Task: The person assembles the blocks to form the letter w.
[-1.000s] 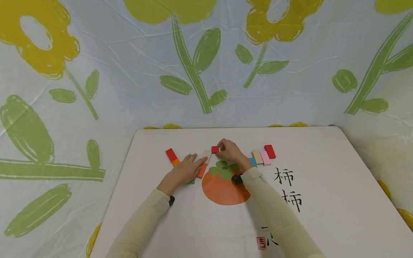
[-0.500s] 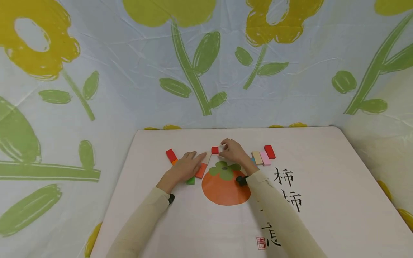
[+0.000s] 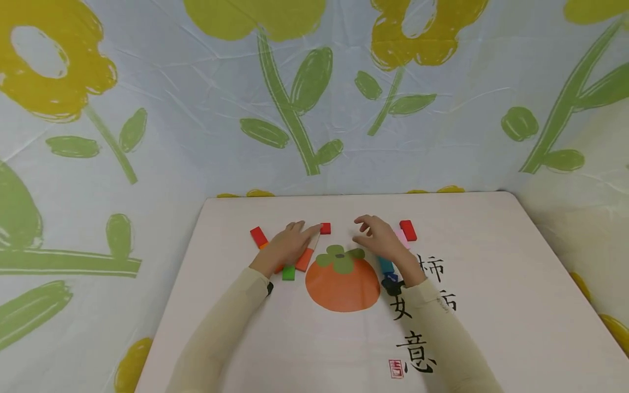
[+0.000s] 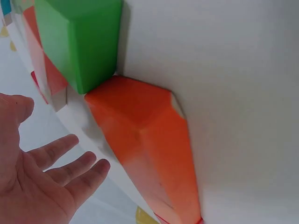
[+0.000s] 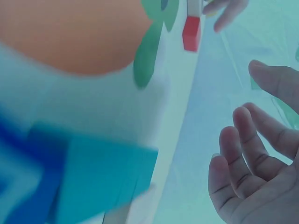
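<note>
In the head view my left hand (image 3: 289, 244) hovers over a zigzag row of coloured blocks, its index finger reaching to the small red block (image 3: 325, 228). The left wrist view shows its fingers spread, with nothing between them, beside a green block (image 4: 79, 42) and an orange block (image 4: 149, 149). An orange-red block (image 3: 304, 260) leads up to a pale block, partly covered by that hand. My right hand (image 3: 382, 239) is in the air to the right of the small red block, fingers loosely bent and holding nothing. Below it lies a light blue block (image 3: 385, 265).
A red block (image 3: 408, 230) and a pink block (image 3: 403, 238) lie right of my right hand. Another red block (image 3: 258, 237) marks the row's left end. The white table (image 3: 491, 251) carries a printed persimmon (image 3: 342, 286) and black characters. A flowered cloth (image 3: 206, 98) hangs behind.
My right hand has let go of the small red block and moved right, towards the blocks there. The left hand has shifted slightly, its index finger now nearer the small red block.
</note>
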A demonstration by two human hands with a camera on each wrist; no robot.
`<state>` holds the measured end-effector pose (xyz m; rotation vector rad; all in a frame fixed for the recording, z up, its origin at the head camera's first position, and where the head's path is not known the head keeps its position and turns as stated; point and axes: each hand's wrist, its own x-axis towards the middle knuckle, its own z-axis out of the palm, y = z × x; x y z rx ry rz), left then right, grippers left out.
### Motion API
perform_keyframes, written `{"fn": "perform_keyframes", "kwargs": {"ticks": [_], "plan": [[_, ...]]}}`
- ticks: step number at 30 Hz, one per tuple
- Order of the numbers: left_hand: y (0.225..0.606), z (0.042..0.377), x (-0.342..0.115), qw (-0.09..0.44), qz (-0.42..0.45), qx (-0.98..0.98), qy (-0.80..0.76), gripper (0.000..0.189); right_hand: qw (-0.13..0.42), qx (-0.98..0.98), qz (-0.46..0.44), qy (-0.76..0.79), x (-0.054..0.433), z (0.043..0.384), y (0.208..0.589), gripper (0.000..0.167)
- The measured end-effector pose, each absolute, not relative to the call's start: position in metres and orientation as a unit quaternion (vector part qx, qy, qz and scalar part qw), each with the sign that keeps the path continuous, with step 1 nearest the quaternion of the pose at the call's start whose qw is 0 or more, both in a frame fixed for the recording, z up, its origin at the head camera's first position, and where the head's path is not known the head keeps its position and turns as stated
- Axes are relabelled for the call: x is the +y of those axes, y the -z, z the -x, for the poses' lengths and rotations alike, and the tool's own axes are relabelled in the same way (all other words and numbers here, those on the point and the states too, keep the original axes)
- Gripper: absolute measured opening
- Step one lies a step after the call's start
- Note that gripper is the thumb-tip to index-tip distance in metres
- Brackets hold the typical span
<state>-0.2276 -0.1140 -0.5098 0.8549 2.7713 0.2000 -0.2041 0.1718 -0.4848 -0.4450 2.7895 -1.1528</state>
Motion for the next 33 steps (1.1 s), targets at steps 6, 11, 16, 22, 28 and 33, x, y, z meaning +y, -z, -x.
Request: {"fn": "perform_keyframes", "kwargs": {"ticks": [6, 11, 16, 22, 28, 33], "plan": [[0.515, 0.231, -0.107, 0.109, -0.304, 0.945, -0.046, 0.057, 0.023, 0.912, 0.164, 0.376, 0.200, 0.187, 0.486, 0.044], [0.515, 0.230, -0.102, 0.117, -0.299, 0.947, -0.009, 0.061, 0.024, 0.911, 0.155, 0.381, 0.224, 0.174, 0.488, 0.045], [0.513, 0.227, -0.099, 0.123, -0.292, 0.948, -0.007, 0.060, 0.012, 0.914, 0.150, 0.376, 0.246, 0.167, 0.490, 0.045], [0.512, 0.225, -0.099, 0.120, -0.293, 0.949, 0.001, 0.060, 0.008, 0.923, 0.143, 0.358, 0.270, 0.172, 0.495, 0.044], [0.511, 0.226, -0.100, 0.119, -0.294, 0.948, 0.006, 0.060, 0.029, 0.920, 0.145, 0.363, 0.292, 0.185, 0.503, 0.051], [0.510, 0.228, -0.101, 0.123, -0.294, 0.948, 0.001, 0.061, 0.061, 0.917, 0.148, 0.367, 0.304, 0.195, 0.508, 0.056]]}}
